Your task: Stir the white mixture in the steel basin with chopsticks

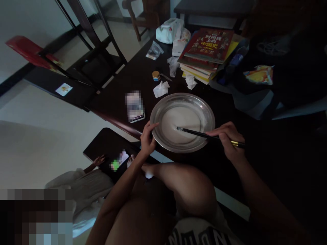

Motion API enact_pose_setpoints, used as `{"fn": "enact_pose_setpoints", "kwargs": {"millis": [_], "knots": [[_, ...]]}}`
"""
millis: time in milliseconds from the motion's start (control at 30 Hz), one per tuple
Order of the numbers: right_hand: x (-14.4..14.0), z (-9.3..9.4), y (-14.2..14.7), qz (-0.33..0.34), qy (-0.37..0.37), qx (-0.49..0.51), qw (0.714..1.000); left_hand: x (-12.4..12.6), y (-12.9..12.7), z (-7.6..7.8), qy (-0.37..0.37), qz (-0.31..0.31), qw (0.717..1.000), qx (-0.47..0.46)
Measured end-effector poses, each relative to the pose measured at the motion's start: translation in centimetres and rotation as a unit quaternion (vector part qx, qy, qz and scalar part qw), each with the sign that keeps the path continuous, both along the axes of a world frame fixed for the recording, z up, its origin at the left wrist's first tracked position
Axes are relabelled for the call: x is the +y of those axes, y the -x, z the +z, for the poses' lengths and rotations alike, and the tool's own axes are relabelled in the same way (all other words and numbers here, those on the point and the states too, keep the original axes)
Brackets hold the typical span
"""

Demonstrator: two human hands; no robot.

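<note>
We see a wide metal plate (182, 122) sitting on the dark counter (122, 98) near its front edge, holding a shallow pool of pale, milky batter (178, 124). The left hand (147, 137) steadies the plate at its near-left rim, thumb hooked over the lip and the fingers curled against the outside. The right hand (227, 139) pinches a pair of dark chopsticks (204, 134) between thumb and the first fingers, held toward their gold-banded ends, with the tips dipped into the middle of the batter.

We judge the work in hand to be stirring, and doing it well would mean keeping the tips low and flat in the liquid, sweeping out toward the rim where a film clings (the layer is thin, so fast strokes could slop it over the lip), while the left hand keeps the plate from turning or sliding.

Behind the plate lie crumpled tissues (161, 89), a small jar (156, 75) and a stack of books (208, 51); a phone (135, 110) rests just left. Another person's hand (98, 160) holds a lit screen lower left.
</note>
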State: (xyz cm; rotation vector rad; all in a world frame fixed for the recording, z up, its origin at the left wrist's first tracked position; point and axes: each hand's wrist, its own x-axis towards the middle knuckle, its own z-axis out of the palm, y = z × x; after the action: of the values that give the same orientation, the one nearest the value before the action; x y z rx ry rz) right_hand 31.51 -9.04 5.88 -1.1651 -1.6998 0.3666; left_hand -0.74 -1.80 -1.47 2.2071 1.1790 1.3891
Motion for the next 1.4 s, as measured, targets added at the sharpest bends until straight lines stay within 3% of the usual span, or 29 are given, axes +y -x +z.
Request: {"fn": "enact_pose_setpoints", "kwargs": {"millis": [167,333,500,667,833,1000,1167,1400], "knots": [[0.08,-0.01,0.17,0.039,0.016,-0.026,0.999,-0.02,-0.02,0.11,0.008,0.004,1.000,-0.001],[0.02,0.03,-0.01,-0.024,0.006,0.002,1.000,-0.02,-0.02,0.05,0.007,0.008,1.000,0.010],[-0.03,0.04,0.20,0.031,0.013,-0.037,0.999,-0.05,0.02,-0.10,0.015,0.024,0.999,0.015],[-0.09,0.06,0.01,-0.025,0.005,0.004,1.000,-0.04,-0.04,-0.13,0.000,0.015,1.000,0.008],[0.00,0.10,0.17,0.026,0.018,-0.026,0.999,0.00,-0.07,-0.05,-0.002,0.010,1.000,0.001],[-0.11,0.04,0.16,-0.017,0.010,0.028,0.999,-0.04,0.01,-0.06,0.016,0.019,1.000,0.018],[0.04,0.14,0.24,0.027,0.013,-0.010,1.000,-0.04,0.01,-0.17,0.014,0.017,1.000,0.008],[0.07,0.06,0.16,0.018,-0.001,0.021,1.000,-0.06,0.06,-0.23,0.027,0.011,1.000,0.007]]}}
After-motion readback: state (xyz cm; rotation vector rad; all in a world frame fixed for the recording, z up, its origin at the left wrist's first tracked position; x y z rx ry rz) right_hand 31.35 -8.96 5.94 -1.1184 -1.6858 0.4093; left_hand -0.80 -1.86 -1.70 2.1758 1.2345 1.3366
